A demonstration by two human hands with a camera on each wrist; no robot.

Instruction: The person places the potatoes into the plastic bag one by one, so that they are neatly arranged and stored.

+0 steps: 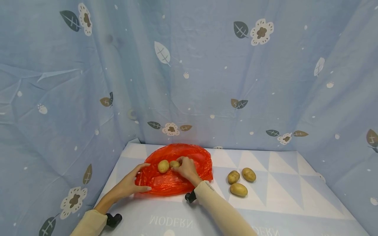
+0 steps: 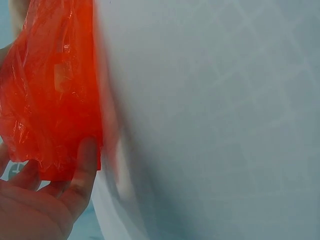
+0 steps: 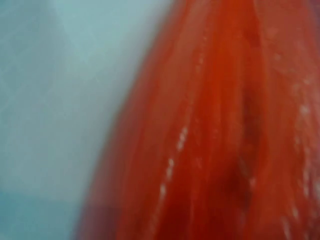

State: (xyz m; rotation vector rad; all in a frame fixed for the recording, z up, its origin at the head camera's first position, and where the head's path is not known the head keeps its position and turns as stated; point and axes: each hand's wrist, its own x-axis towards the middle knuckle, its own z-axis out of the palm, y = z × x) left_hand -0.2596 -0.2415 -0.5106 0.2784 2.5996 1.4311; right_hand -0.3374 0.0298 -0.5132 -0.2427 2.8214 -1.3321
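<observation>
A shiny red plastic bag (image 1: 159, 186) lies spread out towards the back left of the table. Two potatoes sit on it: a round one (image 1: 163, 166) and a smaller one (image 1: 174, 164) just to its right. My right hand (image 1: 186, 168) reaches over the bag and pinches the smaller potato between thumb and fingers. At the bag's left end is my left hand (image 1: 128, 184), its thumb and fingers spread apart; in the left wrist view its thumb (image 2: 86, 160) rests against the red plastic. Blurred red plastic (image 3: 215, 130) fills much of the right wrist view, with the right hand out of sight.
Right of the bag, three more potatoes lie grouped on the table: one on the left (image 1: 233, 177), one behind (image 1: 249, 174) and one in front (image 1: 238, 189). A pale patterned cloth (image 1: 283, 190) covers the table. Blue curtains (image 1: 200, 82) with leaf and flower prints enclose the back and sides.
</observation>
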